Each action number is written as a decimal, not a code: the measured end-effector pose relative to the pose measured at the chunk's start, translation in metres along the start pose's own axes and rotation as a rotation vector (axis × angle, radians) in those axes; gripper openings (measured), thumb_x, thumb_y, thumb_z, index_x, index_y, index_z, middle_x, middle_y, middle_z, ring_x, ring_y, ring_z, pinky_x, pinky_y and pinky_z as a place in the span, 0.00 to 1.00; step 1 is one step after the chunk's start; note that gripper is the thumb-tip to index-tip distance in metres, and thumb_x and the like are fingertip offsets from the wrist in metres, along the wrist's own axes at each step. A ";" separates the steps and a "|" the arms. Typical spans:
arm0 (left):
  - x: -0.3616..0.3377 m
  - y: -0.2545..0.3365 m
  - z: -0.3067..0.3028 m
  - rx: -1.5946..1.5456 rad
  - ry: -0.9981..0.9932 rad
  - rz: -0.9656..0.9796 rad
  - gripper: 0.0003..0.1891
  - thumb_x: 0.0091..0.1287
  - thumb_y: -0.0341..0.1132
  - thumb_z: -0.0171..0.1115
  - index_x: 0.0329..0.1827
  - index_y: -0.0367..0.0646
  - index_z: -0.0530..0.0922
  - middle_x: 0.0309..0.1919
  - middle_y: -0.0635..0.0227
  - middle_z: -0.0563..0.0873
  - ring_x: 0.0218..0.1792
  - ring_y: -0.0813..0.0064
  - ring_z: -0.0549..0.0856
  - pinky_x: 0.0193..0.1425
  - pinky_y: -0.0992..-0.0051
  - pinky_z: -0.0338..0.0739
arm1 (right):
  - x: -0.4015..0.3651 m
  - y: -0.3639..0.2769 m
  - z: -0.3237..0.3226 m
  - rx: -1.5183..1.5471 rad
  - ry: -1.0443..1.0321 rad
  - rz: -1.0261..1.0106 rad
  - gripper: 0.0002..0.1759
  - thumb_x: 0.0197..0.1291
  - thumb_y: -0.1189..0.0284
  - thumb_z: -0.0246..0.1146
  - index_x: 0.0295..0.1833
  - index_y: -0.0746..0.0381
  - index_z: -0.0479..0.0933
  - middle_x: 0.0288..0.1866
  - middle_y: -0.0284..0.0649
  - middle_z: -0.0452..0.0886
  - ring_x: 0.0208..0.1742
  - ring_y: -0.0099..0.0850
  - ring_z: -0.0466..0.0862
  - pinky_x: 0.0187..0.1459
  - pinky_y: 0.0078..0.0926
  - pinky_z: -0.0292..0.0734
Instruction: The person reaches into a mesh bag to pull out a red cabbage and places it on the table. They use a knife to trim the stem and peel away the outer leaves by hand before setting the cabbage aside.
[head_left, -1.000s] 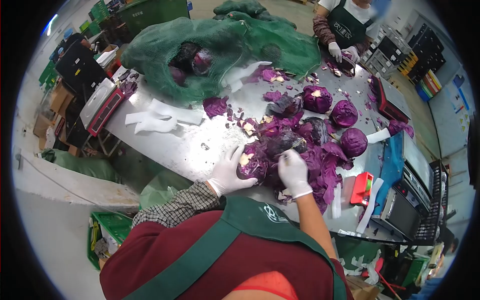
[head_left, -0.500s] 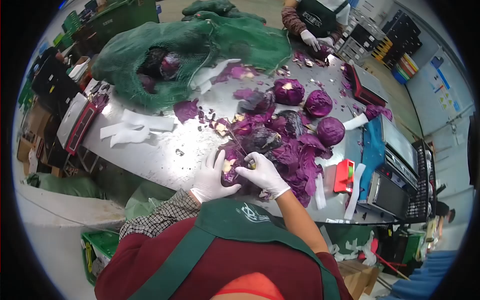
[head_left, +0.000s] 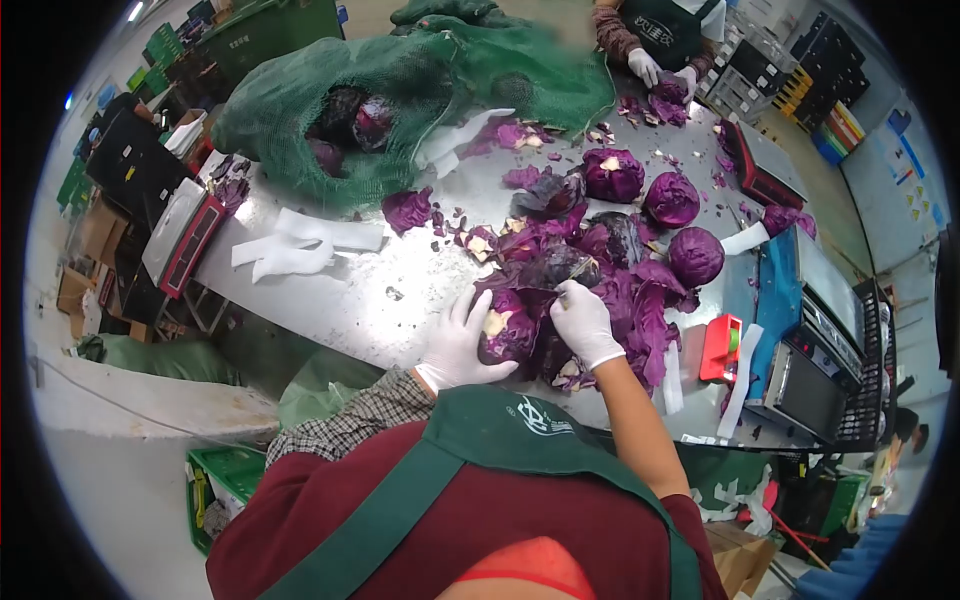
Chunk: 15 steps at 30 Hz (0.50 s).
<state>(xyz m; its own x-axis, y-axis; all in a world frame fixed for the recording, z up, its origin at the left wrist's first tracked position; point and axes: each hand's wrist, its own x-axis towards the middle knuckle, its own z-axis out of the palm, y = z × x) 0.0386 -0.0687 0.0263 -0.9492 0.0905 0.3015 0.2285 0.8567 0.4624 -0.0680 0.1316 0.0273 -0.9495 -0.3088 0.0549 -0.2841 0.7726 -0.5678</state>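
Note:
My left hand (head_left: 458, 342), in a white glove, is curved around the left side of a red cabbage (head_left: 512, 338) with its pale cut stem facing up. On the cabbage's right, my gloved right hand (head_left: 584, 322) is closed, and the thin blade of a small knife (head_left: 580, 268) sticks up past its fingers. A dark outer leaf (head_left: 537, 302) spreads between the cabbage and this hand. Loose purple leaves (head_left: 622, 300) are heaped right beside my right hand, and a dark-leaved cabbage (head_left: 556, 266) sits just beyond it.
Trimmed cabbages (head_left: 696, 256) stand behind the leaf pile. A green mesh sack (head_left: 270, 110) with cabbages is at the back left, near white foam strips (head_left: 300, 245). A red tape dispenser (head_left: 718, 348) and a scale (head_left: 790, 330) are right. Across the table, another person's gloved hands (head_left: 645, 68) handle a cabbage.
My right hand has moved off the cabbage's top to its right side, and a leaf now spreads out there. The cabbage shows more of its round side. The whole view has shifted slightly.

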 end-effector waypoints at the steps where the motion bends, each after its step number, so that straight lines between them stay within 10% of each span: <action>1: -0.003 -0.007 -0.004 -0.090 -0.009 -0.001 0.55 0.42 0.56 0.75 0.71 0.35 0.59 0.65 0.40 0.66 0.63 0.41 0.69 0.65 0.54 0.68 | 0.001 0.013 0.009 0.089 0.008 0.087 0.12 0.58 0.68 0.57 0.43 0.64 0.77 0.39 0.53 0.83 0.42 0.50 0.84 0.44 0.43 0.78; 12: 0.014 -0.045 -0.045 -0.057 -0.248 -0.001 0.61 0.38 0.57 0.79 0.72 0.33 0.56 0.68 0.40 0.62 0.67 0.41 0.64 0.72 0.58 0.62 | -0.001 -0.024 -0.010 0.209 0.136 -0.085 0.14 0.56 0.68 0.59 0.46 0.62 0.78 0.36 0.52 0.83 0.40 0.51 0.83 0.44 0.42 0.78; 15: -0.004 -0.046 -0.049 -0.080 -0.170 0.035 0.56 0.39 0.55 0.78 0.71 0.37 0.62 0.65 0.45 0.66 0.66 0.46 0.66 0.71 0.59 0.63 | 0.019 0.023 -0.018 0.131 0.188 0.181 0.16 0.56 0.67 0.60 0.50 0.62 0.78 0.39 0.51 0.84 0.44 0.48 0.84 0.47 0.42 0.78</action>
<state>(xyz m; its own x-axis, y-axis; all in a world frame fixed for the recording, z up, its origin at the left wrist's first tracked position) 0.0427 -0.1338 0.0447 -0.9617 0.2099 0.1765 0.2722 0.8089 0.5211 -0.0945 0.1532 0.0302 -0.9946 -0.0547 0.0877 -0.1000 0.7236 -0.6830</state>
